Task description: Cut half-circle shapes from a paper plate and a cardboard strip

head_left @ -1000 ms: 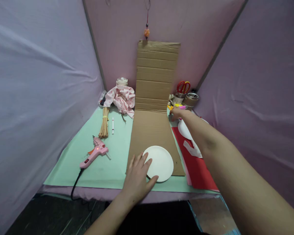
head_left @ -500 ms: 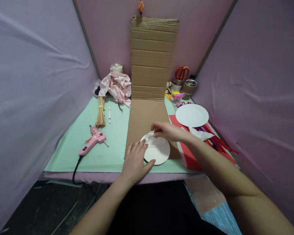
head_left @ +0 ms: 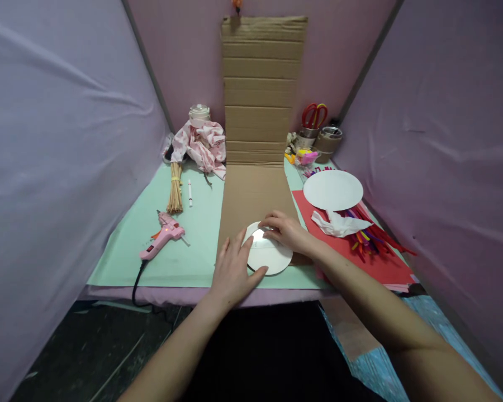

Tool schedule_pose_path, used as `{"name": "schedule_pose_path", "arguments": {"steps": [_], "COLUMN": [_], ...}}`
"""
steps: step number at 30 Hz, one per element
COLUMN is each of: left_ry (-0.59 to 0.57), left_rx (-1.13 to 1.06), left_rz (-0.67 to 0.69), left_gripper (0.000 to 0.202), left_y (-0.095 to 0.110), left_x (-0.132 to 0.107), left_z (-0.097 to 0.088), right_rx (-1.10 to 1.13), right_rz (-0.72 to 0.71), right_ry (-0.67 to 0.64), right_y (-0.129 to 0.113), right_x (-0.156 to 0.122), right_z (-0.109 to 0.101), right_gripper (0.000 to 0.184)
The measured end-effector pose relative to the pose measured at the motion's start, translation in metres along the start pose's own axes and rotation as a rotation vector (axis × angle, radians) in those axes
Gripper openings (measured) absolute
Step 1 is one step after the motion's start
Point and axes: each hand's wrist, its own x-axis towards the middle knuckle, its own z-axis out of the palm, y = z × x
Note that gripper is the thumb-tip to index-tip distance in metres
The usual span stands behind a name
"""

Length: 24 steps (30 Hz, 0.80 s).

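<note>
A round white disc (head_left: 271, 261) lies at the front edge of the brown cardboard (head_left: 255, 192). My left hand (head_left: 232, 271) rests flat on the disc's left rim, its fingers apart and the thumb at the lower edge. On the disc's upper part, my right hand (head_left: 285, 230) has its fingers bent and drawn together. Whatever those fingertips hold, if anything, is too small to make out. A pale, shiny patch shows on the disc just below them.
A pink glue gun (head_left: 163, 237), a bundle of sticks (head_left: 175, 190) and a white marker (head_left: 190, 194) lie at left. To the right are a white oval (head_left: 333, 190), crumpled tissue (head_left: 339, 223), red paper (head_left: 339, 245) and fuzzy stems (head_left: 373, 237). Scissors (head_left: 314, 116) stand behind.
My right hand has come down a little and to the right, its fingers lower against the disc. The left hand stays on the rim. The whole view has shifted slightly.
</note>
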Motion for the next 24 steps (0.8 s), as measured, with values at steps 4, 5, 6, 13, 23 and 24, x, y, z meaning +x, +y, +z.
{"name": "schedule_pose_path", "arguments": {"steps": [4,5,6,13,23,24], "left_ry": [-0.044,-0.051,-0.055,-0.054,-0.012,-0.001], "left_rx": [0.061,0.069,0.075,0.095,-0.040,-0.096], "left_rz": [0.027,0.029,0.029,0.019,-0.017,-0.039], "left_gripper": [0.059,0.059,0.059,0.060,0.058,0.059], "left_y": [-0.001,-0.001,-0.001,0.001,0.003,0.001], "left_x": [0.000,0.000,0.001,0.002,0.003,0.004], "left_z": [0.001,0.002,0.002,0.002,-0.001,-0.004], "right_rx": [-0.055,-0.072,-0.088,0.025,0.036,0.019], "right_rz": [-0.024,-0.030,-0.035,0.034,0.040,0.029], "right_ry": [0.074,0.092,0.109,0.145,0.066,0.063], "right_y": [0.001,0.001,0.000,0.000,0.001,0.000], "right_x": [-0.007,-0.008,-0.009,-0.029,-0.048,-0.048], "right_z": [0.010,0.011,0.013,0.002,-0.004,-0.004], "right_gripper": [0.016,0.014,0.012,0.017,0.029,0.028]}}
